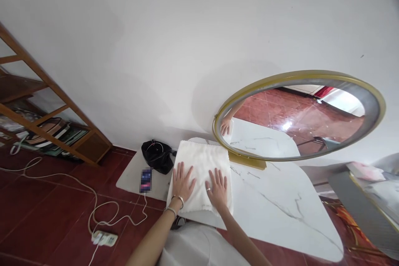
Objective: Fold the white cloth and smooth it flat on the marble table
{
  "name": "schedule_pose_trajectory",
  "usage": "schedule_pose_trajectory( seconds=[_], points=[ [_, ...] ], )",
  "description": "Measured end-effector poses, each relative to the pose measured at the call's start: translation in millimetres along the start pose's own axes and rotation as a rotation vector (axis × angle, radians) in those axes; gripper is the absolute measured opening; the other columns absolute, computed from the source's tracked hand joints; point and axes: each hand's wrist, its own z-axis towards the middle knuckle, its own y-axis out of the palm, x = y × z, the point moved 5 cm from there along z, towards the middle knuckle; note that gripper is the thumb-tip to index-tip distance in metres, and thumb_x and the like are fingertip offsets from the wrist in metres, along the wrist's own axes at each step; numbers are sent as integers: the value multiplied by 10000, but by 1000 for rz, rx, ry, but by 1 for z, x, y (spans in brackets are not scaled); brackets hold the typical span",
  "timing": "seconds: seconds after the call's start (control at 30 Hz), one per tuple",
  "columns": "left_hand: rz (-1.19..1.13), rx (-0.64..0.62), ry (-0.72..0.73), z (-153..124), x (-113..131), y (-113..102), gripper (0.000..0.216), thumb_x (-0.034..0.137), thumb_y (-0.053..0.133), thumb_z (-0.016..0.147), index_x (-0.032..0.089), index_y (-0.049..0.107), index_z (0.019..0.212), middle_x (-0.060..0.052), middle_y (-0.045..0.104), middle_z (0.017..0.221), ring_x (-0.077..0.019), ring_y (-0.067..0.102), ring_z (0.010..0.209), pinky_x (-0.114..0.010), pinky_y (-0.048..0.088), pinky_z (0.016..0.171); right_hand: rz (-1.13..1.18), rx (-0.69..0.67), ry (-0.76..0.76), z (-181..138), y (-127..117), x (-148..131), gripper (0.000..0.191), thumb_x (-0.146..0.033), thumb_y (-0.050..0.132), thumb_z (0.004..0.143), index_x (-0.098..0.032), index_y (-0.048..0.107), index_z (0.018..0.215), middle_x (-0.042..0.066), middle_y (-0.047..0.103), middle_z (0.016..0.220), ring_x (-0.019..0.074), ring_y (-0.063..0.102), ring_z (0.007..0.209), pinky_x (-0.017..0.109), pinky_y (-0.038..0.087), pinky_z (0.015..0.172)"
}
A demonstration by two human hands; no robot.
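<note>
A white towel (201, 156) with a scalloped edge lies spread in a rough square on the left end of the white marble-patterned table (280, 208). My left hand (183, 183) rests flat on its left side, fingers spread, with bracelets at the wrist. On the towel's right side lies my right hand (217, 189), also flat with fingers apart and a ring on one finger. Neither hand grips anything. Behind the towel and to its right stands an oval gold-framed mirror (289, 120), which reflects one hand on the towel.
Left of the towel, a black bag (157, 156) and a phone (145, 180) on a cable sit on a pale lower surface. A power strip (106, 238) and loose cords lie on the red tiled floor. A wooden shelf (56, 108) leans into view at left; a grey cabinet (358, 203) stands right.
</note>
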Motion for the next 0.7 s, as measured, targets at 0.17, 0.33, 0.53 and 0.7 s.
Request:
schedule_pose_trajectory(
  seconds=[0.17, 0.33, 0.53, 0.7],
  points=[
    [1, -47, -45, 26, 5, 7, 526, 377, 528, 896, 277, 489, 1411, -106, 232, 1599, -342, 193, 1471, -543, 165, 1178, -1, -12, 39, 24, 4, 2, 490, -364, 370, 981, -248, 433, 1453, 80, 329, 1559, 265, 252, 1455, 508, 181, 1163],
    [-3, -64, -58, 35, 4, 10, 526, 386, 529, 894, 264, 500, 1404, -105, 260, 1589, -338, 205, 1468, -538, 163, 1180, 9, 31, 26, 28, 5, 3, 488, -371, 350, 992, -248, 424, 1458, 80, 324, 1561, 260, 263, 1451, 502, 193, 1161],
    [1, -30, -58, 21, 5, 8, 499, 378, 491, 911, 249, 517, 1392, -110, 281, 1582, -317, 225, 1465, -520, 181, 1179, 50, 70, 15, 25, 6, 1, 488, -407, 347, 996, -252, 440, 1449, 74, 344, 1551, 264, 278, 1447, 497, 207, 1158],
    [14, 18, -113, -4, 15, 7, 493, 359, 480, 906, 232, 534, 1379, -125, 319, 1565, -324, 252, 1454, -524, 208, 1167, 61, 119, -16, 16, 8, -1, 485, -403, 363, 995, -250, 443, 1448, 84, 347, 1549, 276, 282, 1445, 505, 225, 1149]
  ],
)
